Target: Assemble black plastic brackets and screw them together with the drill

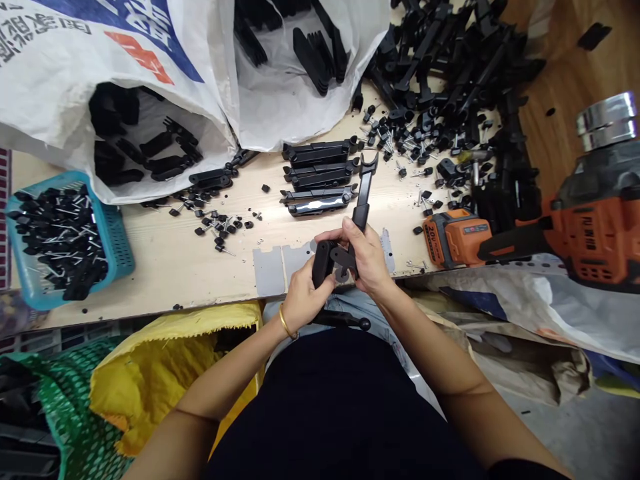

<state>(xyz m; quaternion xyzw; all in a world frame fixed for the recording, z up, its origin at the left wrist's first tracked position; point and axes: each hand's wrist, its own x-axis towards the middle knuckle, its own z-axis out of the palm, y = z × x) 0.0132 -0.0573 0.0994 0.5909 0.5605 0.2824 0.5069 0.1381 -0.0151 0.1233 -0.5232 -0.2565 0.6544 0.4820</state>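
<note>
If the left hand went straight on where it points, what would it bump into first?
Probably the long black plastic arm held in the bare right hand, just ahead; exact depth is hard to judge.

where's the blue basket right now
In the head view, the blue basket sits at the left end of the table, just below the white bag with red and blue print.

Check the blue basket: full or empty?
Nearly full, it seems: black-headed screws heap high in the blue basket, hiding its bottom.
</note>
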